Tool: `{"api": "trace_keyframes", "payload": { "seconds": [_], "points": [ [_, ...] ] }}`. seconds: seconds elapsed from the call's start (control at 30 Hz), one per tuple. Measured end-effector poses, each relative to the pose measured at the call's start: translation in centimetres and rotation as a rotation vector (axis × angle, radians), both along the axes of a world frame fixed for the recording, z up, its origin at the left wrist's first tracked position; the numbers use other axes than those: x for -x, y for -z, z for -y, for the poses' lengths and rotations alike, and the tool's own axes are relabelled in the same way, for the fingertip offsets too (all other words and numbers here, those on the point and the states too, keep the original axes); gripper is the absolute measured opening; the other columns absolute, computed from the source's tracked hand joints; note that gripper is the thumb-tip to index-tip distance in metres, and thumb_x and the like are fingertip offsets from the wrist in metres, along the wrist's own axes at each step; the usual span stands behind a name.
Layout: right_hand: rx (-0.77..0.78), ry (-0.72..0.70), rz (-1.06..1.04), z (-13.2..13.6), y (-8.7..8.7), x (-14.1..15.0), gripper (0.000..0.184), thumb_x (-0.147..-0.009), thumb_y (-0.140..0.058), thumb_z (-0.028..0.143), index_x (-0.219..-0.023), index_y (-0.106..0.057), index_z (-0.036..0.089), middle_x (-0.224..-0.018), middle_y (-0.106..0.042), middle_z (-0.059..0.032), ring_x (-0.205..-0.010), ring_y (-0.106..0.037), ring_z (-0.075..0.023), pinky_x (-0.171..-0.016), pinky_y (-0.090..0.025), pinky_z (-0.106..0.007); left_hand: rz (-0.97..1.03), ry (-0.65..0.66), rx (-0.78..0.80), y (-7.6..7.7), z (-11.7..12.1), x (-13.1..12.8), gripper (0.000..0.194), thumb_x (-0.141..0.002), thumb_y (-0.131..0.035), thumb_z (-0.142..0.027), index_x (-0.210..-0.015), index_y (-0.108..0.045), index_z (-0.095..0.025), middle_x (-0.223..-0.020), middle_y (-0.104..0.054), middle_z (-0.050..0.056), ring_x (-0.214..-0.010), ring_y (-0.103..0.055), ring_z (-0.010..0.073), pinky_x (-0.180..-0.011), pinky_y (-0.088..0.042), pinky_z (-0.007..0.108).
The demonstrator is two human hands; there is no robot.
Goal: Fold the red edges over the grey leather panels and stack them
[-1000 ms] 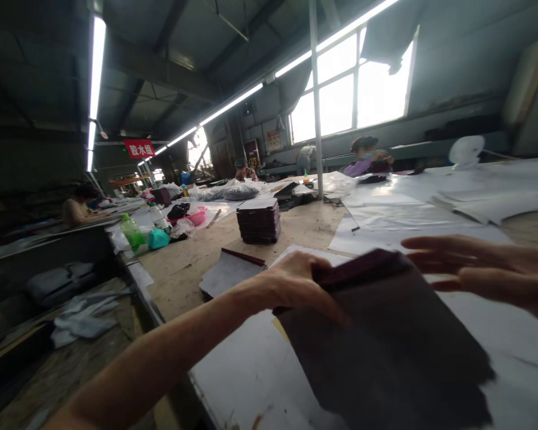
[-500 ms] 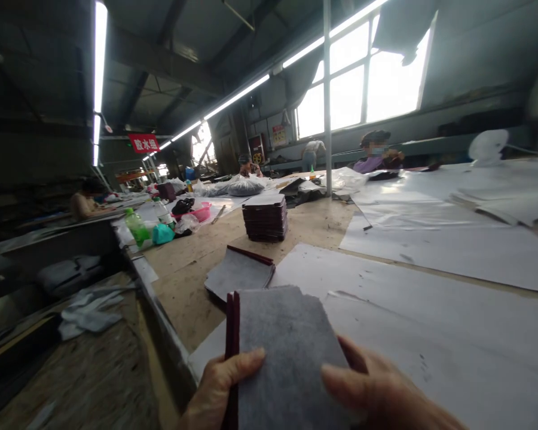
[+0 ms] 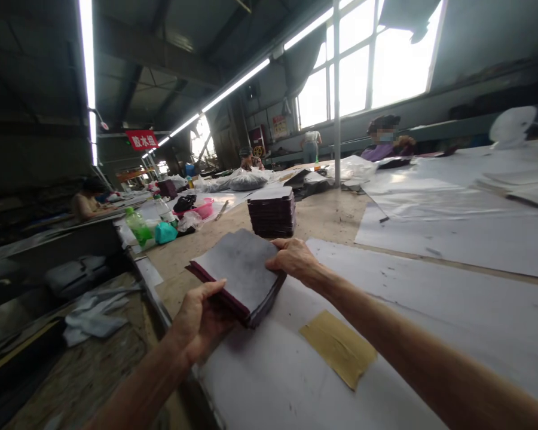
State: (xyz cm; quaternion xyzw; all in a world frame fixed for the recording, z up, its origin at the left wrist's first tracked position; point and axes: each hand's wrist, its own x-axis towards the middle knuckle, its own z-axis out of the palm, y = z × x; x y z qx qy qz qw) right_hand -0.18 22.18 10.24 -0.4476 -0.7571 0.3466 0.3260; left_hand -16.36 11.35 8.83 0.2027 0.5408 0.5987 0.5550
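Observation:
A small stack of dark maroon pieces with a grey top face (image 3: 240, 272) lies at the near left edge of the long wooden table (image 3: 327, 218). My left hand (image 3: 201, 319) grips its near edge, fingers curled under and thumb on top. My right hand (image 3: 291, 260) is closed on the stack's right side. A taller stack of the same maroon pieces (image 3: 272, 211) stands farther back on the table, apart from both hands.
Large white sheets (image 3: 452, 239) cover the table to the right; a tan tape patch (image 3: 338, 346) sits near my right forearm. A green bottle (image 3: 137, 226), teal bag (image 3: 165, 233) and pink basin (image 3: 201, 209) stand at the left. Other people work at the far end.
The pieces that I held close to the camera now sit on the small stack at the table's left edge. Both arms have stretched out to that stack.

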Motion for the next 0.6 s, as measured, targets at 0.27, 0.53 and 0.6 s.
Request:
{"api": "trace_keyframes", "payload": {
  "seconds": [0.27, 0.53, 0.6],
  "points": [
    [-0.056, 0.048, 0.073, -1.5, 1.7, 1.0, 0.024, -0.087, -0.055, 0.032, -0.104, -0.056, 0.014, -0.099, -0.057, -0.0041, -0.086, -0.057, -0.0178, -0.074, -0.049, -0.034, -0.134, 0.121, 0.117, 0.1, -1.8, 1.7, 0.02, -0.08, -0.056, -0.026, -0.082, -0.061, -0.007, -0.075, -0.068, 0.013, -0.054, -0.064, 0.0222, -0.041, -0.052, 0.027],
    [-0.238, 0.067, 0.07, -2.8, 1.2, 2.2, 0.026, -0.088, -0.054, 0.031, -0.11, -0.054, 0.016, -0.111, -0.054, -0.0069, -0.099, -0.053, -0.02, -0.085, -0.044, -0.04, -0.166, 0.125, 0.104, 0.7, -2.4, 1.7, 0.022, -0.084, -0.051, -0.025, -0.089, -0.061, -0.007, -0.079, -0.068, 0.013, -0.06, -0.066, 0.0235, -0.044, -0.054, 0.028],
    [-0.247, 0.055, 0.097, -3.0, 1.6, 2.3, 0.024, -0.088, -0.054, 0.03, -0.107, -0.055, 0.016, -0.11, -0.055, -0.0067, -0.099, -0.053, -0.02, -0.086, -0.044, -0.041, -0.168, 0.126, 0.117, 1.1, -2.5, 1.8, 0.023, -0.084, -0.052, -0.028, -0.092, -0.061, -0.008, -0.08, -0.068, 0.012, -0.061, -0.066, 0.0228, -0.044, -0.054, 0.027]
  ]
}}
